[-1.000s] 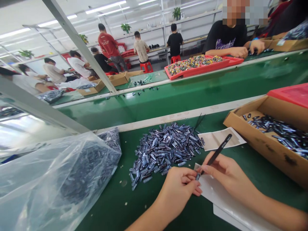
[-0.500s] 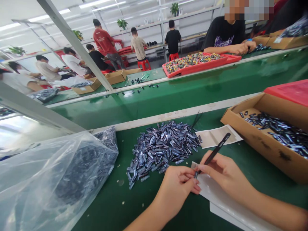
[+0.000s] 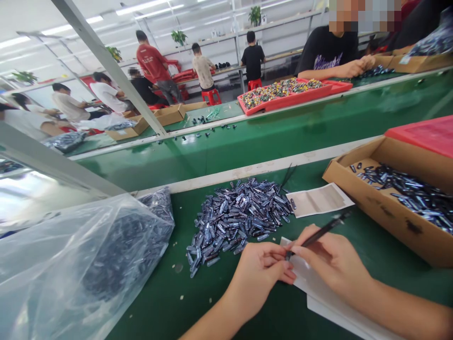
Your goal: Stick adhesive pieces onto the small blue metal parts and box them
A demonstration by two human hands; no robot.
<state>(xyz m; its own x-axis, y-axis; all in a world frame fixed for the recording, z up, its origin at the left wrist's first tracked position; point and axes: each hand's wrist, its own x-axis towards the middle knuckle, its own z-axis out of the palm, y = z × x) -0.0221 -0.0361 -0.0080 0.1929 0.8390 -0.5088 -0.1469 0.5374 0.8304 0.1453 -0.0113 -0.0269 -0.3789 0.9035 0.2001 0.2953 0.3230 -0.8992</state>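
My right hand [image 3: 336, 259] is closed around a pair of black tweezers [image 3: 323, 230], held like a pen and tilted to the right. Their tips point down at the fingertips of my left hand [image 3: 264, 274], which pinches a small dark piece [image 3: 289, 255], mostly hidden by the fingers. White sheets [image 3: 307, 278] lie under my right hand. Just beyond both hands spreads a pile of small, elongated, glossy dark-blue pieces [image 3: 237, 217]. A pale sheet with a greyish strip [image 3: 320, 200] lies behind my right hand, one dark piece at its left end.
A clear plastic bag [image 3: 116, 255] full of similar pieces fills the left. At right stands a cardboard box [image 3: 375, 212] of dark pieces beside a red tray [image 3: 424, 134]. Past the white rail [image 3: 226, 177], a co-worker [image 3: 329, 56] sits near a red tray of colourful parts [image 3: 255, 111].
The tweezers have tipped over to the right, their rear end now lower. My right hand has turned slightly; my left hand stays almost still.
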